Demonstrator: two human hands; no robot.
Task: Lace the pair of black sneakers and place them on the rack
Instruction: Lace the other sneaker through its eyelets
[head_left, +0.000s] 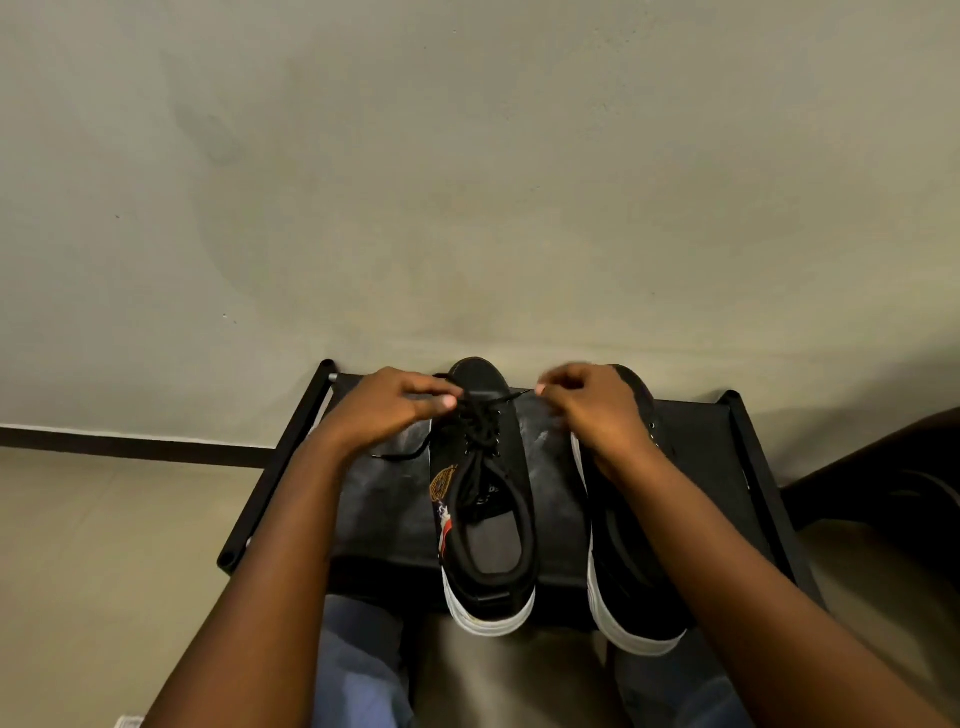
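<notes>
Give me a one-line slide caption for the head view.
Both hands, left hand and right hand, pull a black lace on one sneaker atop a black rack.

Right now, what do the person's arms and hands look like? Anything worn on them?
Both arms are bare right up to the bottom edge of the frame: no sleeves in view. The left hand and right hand carry no gloves, and no rings, watch or bracelet show at either wrist. The fingers have short, pale nails. No markings are visible.
</notes>
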